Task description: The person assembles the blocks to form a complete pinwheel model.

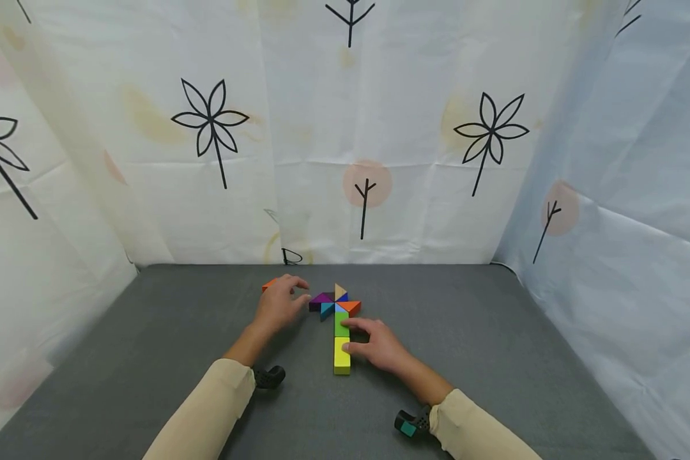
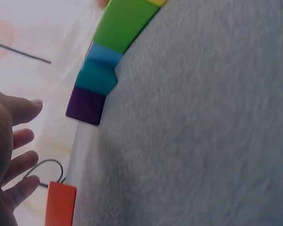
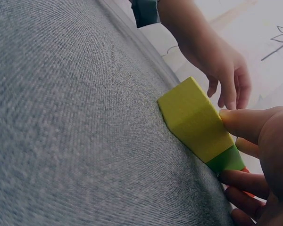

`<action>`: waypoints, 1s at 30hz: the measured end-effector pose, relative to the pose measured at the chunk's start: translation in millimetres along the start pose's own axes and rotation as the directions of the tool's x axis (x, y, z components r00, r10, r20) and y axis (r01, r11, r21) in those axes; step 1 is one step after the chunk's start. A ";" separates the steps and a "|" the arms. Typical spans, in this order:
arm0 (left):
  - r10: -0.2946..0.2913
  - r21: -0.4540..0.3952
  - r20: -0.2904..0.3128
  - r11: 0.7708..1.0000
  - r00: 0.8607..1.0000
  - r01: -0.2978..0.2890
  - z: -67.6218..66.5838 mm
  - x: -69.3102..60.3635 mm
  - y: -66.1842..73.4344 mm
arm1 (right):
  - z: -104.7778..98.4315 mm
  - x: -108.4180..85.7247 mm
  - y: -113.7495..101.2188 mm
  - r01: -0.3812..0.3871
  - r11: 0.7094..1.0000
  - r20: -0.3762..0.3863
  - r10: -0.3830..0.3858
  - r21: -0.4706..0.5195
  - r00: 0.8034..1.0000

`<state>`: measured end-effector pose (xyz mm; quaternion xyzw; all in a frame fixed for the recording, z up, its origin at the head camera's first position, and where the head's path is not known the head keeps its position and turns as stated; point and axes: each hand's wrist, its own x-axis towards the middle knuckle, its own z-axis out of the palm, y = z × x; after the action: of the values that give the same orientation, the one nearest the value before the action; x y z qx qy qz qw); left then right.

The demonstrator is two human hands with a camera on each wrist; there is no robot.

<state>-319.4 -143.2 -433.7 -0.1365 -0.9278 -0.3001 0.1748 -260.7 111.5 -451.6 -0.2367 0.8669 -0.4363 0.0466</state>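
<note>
Toy blocks form a pinwheel on a straight stem in the head view. The stem is a yellow block (image 1: 342,364) and a green block (image 1: 341,329), end to end. Around the pinwheel's centre sit purple (image 1: 321,298), teal (image 1: 326,310), natural wood (image 1: 339,292), blue and orange (image 1: 351,308) triangular blocks. My right hand (image 1: 379,347) touches the stem's right side, thumb at the yellow block and a finger at the green one. Left of the pinwheel, my left hand (image 1: 278,303) hovers with loosely bent fingers, holding nothing, beside a separate orange block (image 1: 268,285), which it partly hides.
A grey cloth-covered table (image 1: 466,319) lies under the blocks. White printed fabric (image 1: 299,140) hangs along its back and sides. Both wrists carry dark straps, the right one (image 1: 411,423) with a teal patch.
</note>
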 end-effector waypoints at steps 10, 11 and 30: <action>0.117 0.211 -0.007 0.971 0.993 -0.113 -6.0 7.8 -18.9 | -0.3 -2.1 0.7 0.000 1.000 -0.005 0.000 -0.002 1.000; 0.116 0.229 0.000 0.967 0.993 -0.113 -6.7 8.5 -20.4 | -0.3 -2.1 0.5 0.001 1.000 -0.005 -0.001 -0.002 1.000; -0.085 0.301 0.219 0.953 0.972 0.016 -16.9 19.9 -48.2 | 0.7 -2.5 1.1 0.014 1.000 -0.006 -0.014 -0.004 1.000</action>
<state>-350.5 -188.2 -437.3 -0.1184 -0.9795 -0.1438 0.0771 -258.7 112.6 -453.2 -0.2417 0.8662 -0.4354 0.0404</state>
